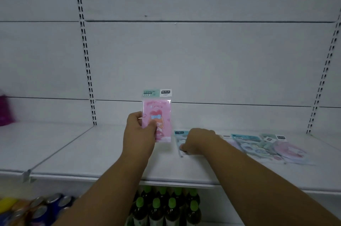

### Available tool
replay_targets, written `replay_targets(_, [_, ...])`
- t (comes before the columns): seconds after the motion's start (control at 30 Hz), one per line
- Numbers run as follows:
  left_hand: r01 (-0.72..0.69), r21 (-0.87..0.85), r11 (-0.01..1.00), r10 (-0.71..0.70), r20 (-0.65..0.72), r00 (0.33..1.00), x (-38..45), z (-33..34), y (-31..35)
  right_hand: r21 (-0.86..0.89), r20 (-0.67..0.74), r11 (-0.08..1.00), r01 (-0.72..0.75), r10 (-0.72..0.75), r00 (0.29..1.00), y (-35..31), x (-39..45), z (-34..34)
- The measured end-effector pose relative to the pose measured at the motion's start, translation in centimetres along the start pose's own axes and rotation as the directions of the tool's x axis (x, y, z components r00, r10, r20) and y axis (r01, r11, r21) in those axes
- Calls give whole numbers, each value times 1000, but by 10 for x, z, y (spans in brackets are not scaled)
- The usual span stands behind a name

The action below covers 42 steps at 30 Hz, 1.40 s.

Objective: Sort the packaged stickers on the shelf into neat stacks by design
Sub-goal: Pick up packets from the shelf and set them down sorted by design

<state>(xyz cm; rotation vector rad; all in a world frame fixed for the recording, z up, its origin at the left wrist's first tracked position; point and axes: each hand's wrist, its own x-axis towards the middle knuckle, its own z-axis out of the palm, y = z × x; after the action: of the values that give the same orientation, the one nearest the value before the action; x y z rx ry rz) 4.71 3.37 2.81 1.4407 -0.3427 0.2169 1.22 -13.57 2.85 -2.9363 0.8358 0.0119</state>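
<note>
Left hand [139, 129] pinches the upright pink glossy cartoon-girl sticker packet [157, 115], centre frame; right hand [197, 140] fingers curl on a pale-blue flat packet [180, 138]. Slick film could slip, scattering lower-right overlapped packets [267, 147] on the white shelf [92, 152].

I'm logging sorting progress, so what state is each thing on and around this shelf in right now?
Pink sticker pack: upright, held off the shelf.
Left hand: grips the pink sticker pack.
Blue sticker pack: flat on the shelf.
Right hand: fingers curled on the blue sticker pack.
Loose packs: overlapping, unsorted.
Shelf: holds the packs on its right part.
Green-capped bottles: upright below, capped.
</note>
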Motion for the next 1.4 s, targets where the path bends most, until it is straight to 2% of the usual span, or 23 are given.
replay_targets(0.17, [21, -36, 999, -21, 4, 1000, -2, -4, -3, 30, 66, 1000, 0, -2, 998, -5, 0, -9])
replay_targets(0.33, [25, -61, 998, -23, 31, 999, -9, 3, 0, 248, -28, 968, -44, 53, 998, 2, -2, -8])
replay_targets(0.4, [21, -76, 997, -18, 38, 999, -13, 6, 2, 420, -148, 907, 3, 66, 987, 6, -2, -11])
replay_targets(0.5, [15, -101, 995, -11, 48, 999, -21, 15, 6, 606, -393, 767, 211, 57, 918, 23, -9, -26])
replay_targets(0.6, [25, -130, 991, -16, 70, 997, -31, 36, 12, 740, -471, 590, 323, 111, 875, 57, -24, -47])
replay_targets(0.67, [44, -150, 988, -29, 107, 994, -43, 59, 17, 801, -456, 496, 335, 144, 878, 89, -37, -60])
replay_targets(0.77, [76, -211, 975, -32, 205, 978, -70, 109, 28, 841, -445, 429, 329, 205, 872, 153, -63, -73])
replay_targets(0.97, [124, -271, 955, -15, 371, 928, -161, 244, 48, 842, -483, 452, 296, 385, 786, 317, -136, -84])
replay_targets(1.17, [201, -303, 932, -23, 502, 865, -274, 385, 75, 836, -497, 492, 244, 489, 717, 483, -210, -90])
replay_targets(1.27, [208, -321, 924, -1, 542, 840, -316, 439, 89, 816, -519, 532, 225, 505, 689, 548, -231, -93])
replay_targets(1.4, [206, -295, 933, -10, 551, 834, -341, 496, 95, 838, -489, 510, 194, 543, 682, 610, -232, -94])
